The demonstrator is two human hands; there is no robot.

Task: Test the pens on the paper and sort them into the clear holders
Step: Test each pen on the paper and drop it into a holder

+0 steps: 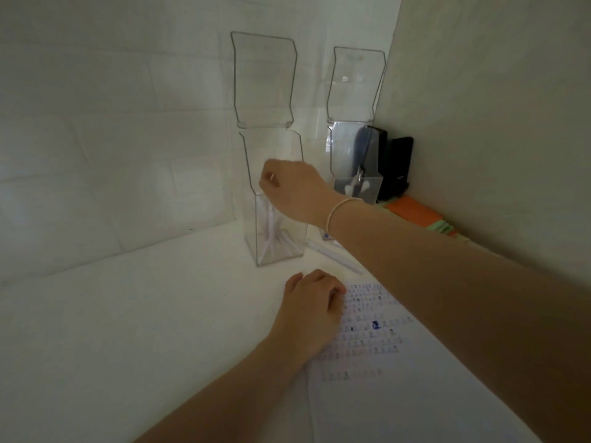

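Currently, the right hand (292, 187) is raised over the mouth of the nearer clear holder (275, 231), fingers curled downward with the fingertips (267, 183) bunched together. Whether they pinch a pen cannot be told; nothing clearly shows between them. A pale bracelet (339, 209) circles the right wrist.

Directly below those fingertips, inside the nearer holder, several white pens (271, 235) stand leaning, their lower ends splayed on the holder floor.

The left hand (311, 303) lies palm down, fingers loosely curled together, the fingertips resting on the upper left edge of the paper (399, 378). No pen is in this hand. Just right of the left fingertips the sheet carries rows of small test marks (367, 327), mostly faint, 1 noticeably darker blue.

Between the 2 hands, beyond the left fingertips and under the right forearm, a few loose white pens (332, 255) lie on the white table (128, 314).

Well right of the right fingers, the 2nd clear holder (356, 161) stands near the wall corner; its lower pocket holds pens (358, 187), details unclear. A black object (398, 167) stands just behind it, and orange and green cloth (419, 215) lies against the right wall.
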